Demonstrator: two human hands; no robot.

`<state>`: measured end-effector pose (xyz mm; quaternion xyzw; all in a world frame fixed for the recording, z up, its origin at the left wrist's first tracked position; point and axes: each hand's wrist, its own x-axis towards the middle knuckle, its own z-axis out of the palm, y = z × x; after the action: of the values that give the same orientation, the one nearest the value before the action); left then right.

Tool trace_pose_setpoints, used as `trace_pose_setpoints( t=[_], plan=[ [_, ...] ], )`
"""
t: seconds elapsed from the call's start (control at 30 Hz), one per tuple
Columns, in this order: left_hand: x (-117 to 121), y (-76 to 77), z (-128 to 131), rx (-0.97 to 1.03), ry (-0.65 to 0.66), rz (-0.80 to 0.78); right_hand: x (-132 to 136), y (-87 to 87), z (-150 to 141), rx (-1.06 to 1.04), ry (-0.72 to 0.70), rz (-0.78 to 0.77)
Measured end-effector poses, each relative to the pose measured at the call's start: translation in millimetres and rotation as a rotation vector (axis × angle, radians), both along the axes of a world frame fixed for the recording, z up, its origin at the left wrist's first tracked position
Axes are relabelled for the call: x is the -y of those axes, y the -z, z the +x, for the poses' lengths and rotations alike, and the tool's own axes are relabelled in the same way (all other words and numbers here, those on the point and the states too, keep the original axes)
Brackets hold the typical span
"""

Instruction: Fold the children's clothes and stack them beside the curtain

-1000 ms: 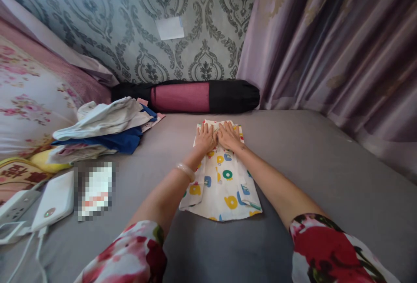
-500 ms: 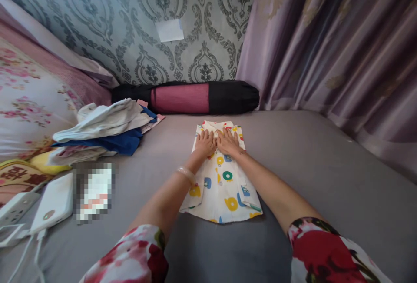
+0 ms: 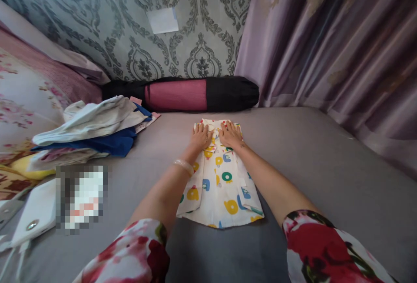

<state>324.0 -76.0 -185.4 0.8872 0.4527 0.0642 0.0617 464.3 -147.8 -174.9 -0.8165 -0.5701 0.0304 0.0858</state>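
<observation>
Two grips, bare left hand (image 3: 201, 137) and right hand (image 3: 230, 135), now lie farther apart, spread flat on the far end of the white, multicolour-printed fabric shirt (image 3: 215, 191) on the grey-sheeted bed (image 3: 325, 157), uncovering more shirt between them.

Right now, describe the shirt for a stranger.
On the gray sheet, in front of the pink-banded roll, find the left hand and right hand. Beneath them lies the white shirt. Unlike the heaped clothes, it lies flat, with yellow, green and blue shapes.
</observation>
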Motion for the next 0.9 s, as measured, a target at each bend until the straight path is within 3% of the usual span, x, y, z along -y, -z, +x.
trace_pose_setpoints(
  t=[0.3,0.6,0.77,0.9],
  plan=[
    [-9.8,-5.7,2.2,0.049,-0.026,0.07,-7.6,-10.4,-2.4,-0.004,0.019,-0.017],
    [-19.2,-1.8,2.5,0.004,-0.062,-0.034,-13.8,2.7,-8.8,-0.002,0.006,0.068],
    [-1.9,-16.8,1.0,0.004,-0.134,-0.012,-10.0,-8.2,-3.5,-0.093,-0.009,0.024],
    [29.4,-22.3,-9.4,0.004,-0.038,0.009,11.4,-11.5,-4.0,-0.074,-0.07,0.071]
  ],
)
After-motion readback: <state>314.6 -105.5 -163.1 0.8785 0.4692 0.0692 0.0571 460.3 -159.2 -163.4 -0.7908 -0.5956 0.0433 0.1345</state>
